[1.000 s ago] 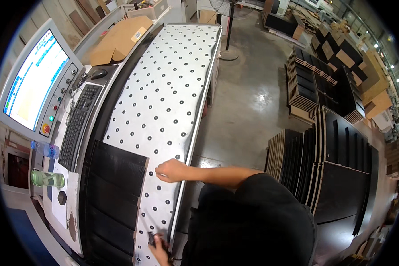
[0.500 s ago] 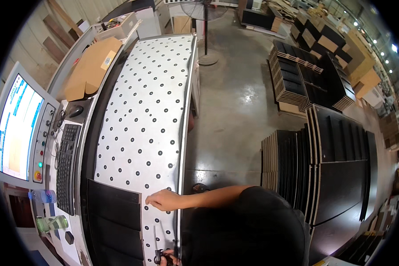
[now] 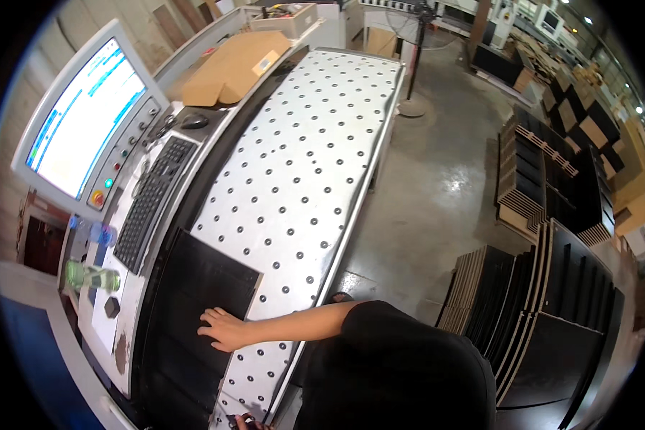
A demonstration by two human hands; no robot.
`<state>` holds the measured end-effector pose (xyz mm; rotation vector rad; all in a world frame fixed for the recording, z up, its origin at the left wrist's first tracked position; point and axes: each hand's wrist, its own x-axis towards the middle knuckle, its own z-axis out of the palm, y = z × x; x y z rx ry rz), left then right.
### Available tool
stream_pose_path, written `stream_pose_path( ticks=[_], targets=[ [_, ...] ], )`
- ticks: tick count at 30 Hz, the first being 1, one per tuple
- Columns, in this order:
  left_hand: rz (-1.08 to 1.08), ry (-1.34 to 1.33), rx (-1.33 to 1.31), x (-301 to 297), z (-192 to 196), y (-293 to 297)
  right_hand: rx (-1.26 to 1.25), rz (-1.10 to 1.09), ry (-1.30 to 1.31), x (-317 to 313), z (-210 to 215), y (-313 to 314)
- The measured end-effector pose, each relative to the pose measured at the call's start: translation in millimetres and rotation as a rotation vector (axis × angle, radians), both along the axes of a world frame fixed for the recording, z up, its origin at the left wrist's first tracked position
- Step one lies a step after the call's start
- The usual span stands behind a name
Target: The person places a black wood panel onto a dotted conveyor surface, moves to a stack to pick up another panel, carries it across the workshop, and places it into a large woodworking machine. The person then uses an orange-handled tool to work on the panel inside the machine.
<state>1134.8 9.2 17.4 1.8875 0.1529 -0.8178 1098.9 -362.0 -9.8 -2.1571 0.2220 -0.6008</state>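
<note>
A flat black panel [image 3: 193, 315] lies at the near end of a long white table [image 3: 301, 172] studded with small black rollers. My right hand [image 3: 222, 328] rests flat on the panel's right edge, fingers spread, with the arm reaching in from the right across the table. Only part of my left hand [image 3: 247, 423] shows, at the bottom edge by the table's near rim. Whether it grips anything is not visible.
A lit monitor [image 3: 86, 118] stands on the left, with a button panel, a keyboard [image 3: 150, 201] and a mouse beside it. A cardboard box [image 3: 236, 64] lies at the far end. Stacks of black panels [image 3: 552, 287] stand on the concrete floor to the right, and a pedestal fan [image 3: 412, 57] stands beyond.
My right hand has slid left off the white roller surface onto the black panel's edge. The view has swung, showing more of the monitor and keyboard.
</note>
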Motion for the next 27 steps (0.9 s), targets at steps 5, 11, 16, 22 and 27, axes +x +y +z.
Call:
stream_pose_path(
  ticks=[5, 11, 16, 22, 27],
  targets=[
    [-0.188, 0.171, 0.002, -49.1, 23.5, 14.1, -0.142, -0.116, 0.186, 28.4, 4.7, 42.9],
    [-0.124, 0.075, -0.296, -63.1, 48.8, 10.5, -0.28, -0.37, 0.169, 37.1, -0.7, 23.2],
    [-0.174, -0.008, -0.249, -50.9, 59.5, -11.8, -0.387, -0.336, 0.194, 43.7, -18.3, 16.8],
    [-0.333, -0.032, -0.306, -45.3, 77.3, -75.3, -0.329, -0.257, 0.133, 1.3, -12.1, 14.3],
    [-0.284, -0.098, -0.203, -39.5, 66.8, -105.4, -0.33, -0.235, 0.188, -63.9, -5.5, -14.2]
  ],
)
